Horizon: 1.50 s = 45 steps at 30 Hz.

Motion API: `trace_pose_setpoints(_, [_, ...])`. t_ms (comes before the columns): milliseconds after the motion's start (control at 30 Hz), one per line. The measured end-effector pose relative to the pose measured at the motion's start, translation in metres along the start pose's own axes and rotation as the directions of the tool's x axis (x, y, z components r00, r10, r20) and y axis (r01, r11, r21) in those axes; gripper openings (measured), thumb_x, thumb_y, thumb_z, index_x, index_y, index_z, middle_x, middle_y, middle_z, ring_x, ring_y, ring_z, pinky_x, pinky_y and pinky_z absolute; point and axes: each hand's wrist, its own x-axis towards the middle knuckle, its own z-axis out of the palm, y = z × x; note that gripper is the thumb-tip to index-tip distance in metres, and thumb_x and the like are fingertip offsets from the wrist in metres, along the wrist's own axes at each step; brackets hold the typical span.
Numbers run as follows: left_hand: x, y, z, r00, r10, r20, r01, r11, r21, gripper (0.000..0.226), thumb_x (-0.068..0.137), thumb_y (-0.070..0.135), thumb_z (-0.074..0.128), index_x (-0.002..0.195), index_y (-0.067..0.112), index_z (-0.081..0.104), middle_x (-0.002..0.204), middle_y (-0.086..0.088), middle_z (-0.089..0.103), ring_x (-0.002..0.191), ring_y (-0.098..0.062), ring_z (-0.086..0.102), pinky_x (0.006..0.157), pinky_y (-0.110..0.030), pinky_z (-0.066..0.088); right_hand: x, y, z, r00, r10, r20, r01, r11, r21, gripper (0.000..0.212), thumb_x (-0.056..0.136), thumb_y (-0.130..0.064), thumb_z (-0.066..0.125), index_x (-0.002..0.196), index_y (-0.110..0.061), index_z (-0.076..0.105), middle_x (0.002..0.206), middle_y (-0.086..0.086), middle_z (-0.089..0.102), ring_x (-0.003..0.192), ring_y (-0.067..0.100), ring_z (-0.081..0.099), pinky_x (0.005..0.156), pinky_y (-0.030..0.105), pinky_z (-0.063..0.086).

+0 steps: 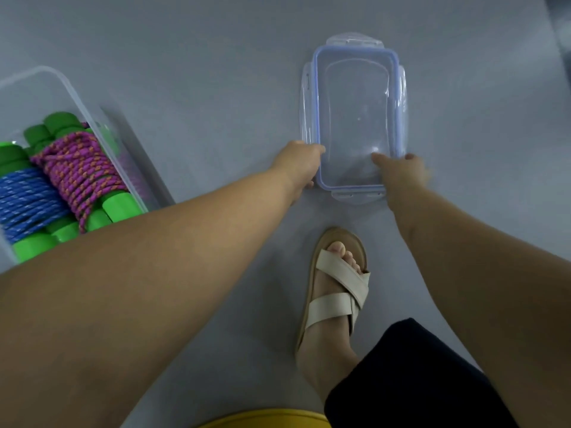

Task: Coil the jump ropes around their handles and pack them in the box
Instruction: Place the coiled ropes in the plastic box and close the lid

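A clear plastic box (46, 81) stands on the grey floor at the left. Inside it lie a purple-and-orange jump rope (82, 173) and a blue jump rope (26, 200), each coiled around bright green handles (119, 205). Right of centre lies the clear lid (355, 115) with a blue seal and snap flaps. My left hand (301, 166) grips the lid's near left corner, thumb over the rim. My right hand (401, 174) grips its near right corner. Both arms reach forward.
My foot in a beige cross-strap sandal (335, 291) stands on the floor just below the lid. A dark trouser leg (414, 381) is at the bottom right and a yellow edge (265, 420) at the bottom.
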Motion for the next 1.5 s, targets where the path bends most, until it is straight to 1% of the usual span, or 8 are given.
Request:
trace_pose_setpoints(133, [0.003,0.001,-0.020,0.995,-0.029,-0.099,0.030,0.999,0.014,0.035,0.089,0.026,0.057,0.114,0.001,0.062,0.099,-0.015,0.062,0.082,-0.029,0.058,0.073,-0.031,0.049,-0.012,0.008,-0.003,0.981,-0.040,0.190,-0.018,0.956,0.294,0.053,0.066,-0.030,0.083,0.105,-0.012,0.051,0.095,0.005,0.059,0.067,0.014,0.058,0.049,0.023,0.047])
trace_pose_setpoints(333, [-0.024,0.002,-0.094,0.997,0.066,-0.028,-0.069,0.987,-0.143,0.024,0.092,0.013,0.057,0.070,0.018,0.050,0.074,-0.001,0.057,0.061,-0.012,0.051,0.056,-0.023,0.049,-0.065,-0.004,-0.001,0.847,-0.227,0.481,-0.183,0.724,0.665,0.013,0.090,-0.009,0.057,0.085,-0.013,0.045,0.075,0.004,0.060,0.056,0.012,0.062,0.051,0.022,0.052])
trace_pose_setpoints(500, [-0.097,-0.015,-0.192,0.974,0.221,-0.050,-0.225,0.966,-0.124,0.018,0.090,0.003,0.056,0.082,0.018,0.050,0.071,0.003,0.071,0.054,-0.005,0.062,0.049,-0.020,0.052,-0.142,-0.048,0.019,0.653,-0.397,0.645,-0.056,0.824,0.564,0.009,0.093,-0.013,0.050,0.085,-0.016,0.048,0.060,-0.003,0.063,0.057,0.009,0.062,0.055,0.024,0.052])
trace_pose_setpoints(800, [-0.152,-0.106,-0.308,0.944,-0.055,-0.325,-0.040,0.960,-0.278,0.019,0.088,0.001,0.056,0.081,0.017,0.049,0.072,-0.006,0.055,0.049,-0.012,0.057,0.047,-0.021,0.052,-0.266,-0.062,0.143,0.697,-0.579,0.423,0.539,0.812,0.223,0.035,0.089,-0.046,0.054,0.076,-0.014,0.056,0.062,-0.008,0.048,0.056,0.004,0.045,0.053,0.013,0.037])
trace_pose_setpoints(1000, [-0.139,-0.135,-0.326,0.925,-0.137,-0.355,0.054,0.970,-0.236,0.024,0.085,0.027,0.067,0.086,0.010,0.052,0.083,-0.013,0.056,0.060,-0.023,0.056,0.063,-0.039,0.057,-0.287,-0.039,0.167,0.707,-0.582,0.402,0.585,0.801,0.130,0.034,0.072,-0.060,0.061,0.093,-0.035,0.051,0.098,0.002,0.060,0.092,0.028,0.063,0.077,0.052,0.054])
trace_pose_setpoints(1100, [-0.133,-0.132,-0.328,0.853,0.015,-0.521,-0.014,1.000,0.007,0.058,0.080,0.029,0.072,0.127,0.014,0.042,0.117,-0.010,0.050,0.094,-0.025,0.057,0.090,-0.043,0.051,-0.289,-0.048,0.169,0.675,-0.638,0.371,0.663,0.745,0.077,0.047,0.086,-0.035,0.062,0.126,-0.014,0.047,0.116,0.009,0.053,0.106,0.023,0.054,0.095,0.041,0.046])
trace_pose_setpoints(1200, [-0.133,-0.125,-0.326,0.772,0.339,-0.538,-0.061,0.882,0.467,0.086,0.084,0.032,0.066,0.149,0.020,0.013,0.153,-0.013,0.012,0.140,-0.029,0.017,0.115,-0.038,0.019,-0.289,-0.056,0.172,0.672,-0.637,0.378,0.650,0.752,0.111,0.058,0.087,-0.019,0.058,0.139,-0.014,0.034,0.119,0.006,0.051,0.102,0.016,0.053,0.089,0.032,0.046])
trace_pose_setpoints(1500, [-0.096,-0.112,-0.299,0.828,0.436,-0.352,0.020,0.604,0.797,0.081,0.095,0.055,0.025,0.146,0.012,-0.019,0.150,-0.020,-0.030,0.140,-0.032,-0.026,0.115,-0.040,-0.012,-0.283,-0.068,0.192,0.666,-0.655,0.358,0.712,0.701,-0.041,0.049,0.098,-0.043,0.035,0.129,-0.006,0.046,0.123,0.009,0.057,0.109,0.022,0.054,0.090,0.031,0.041])
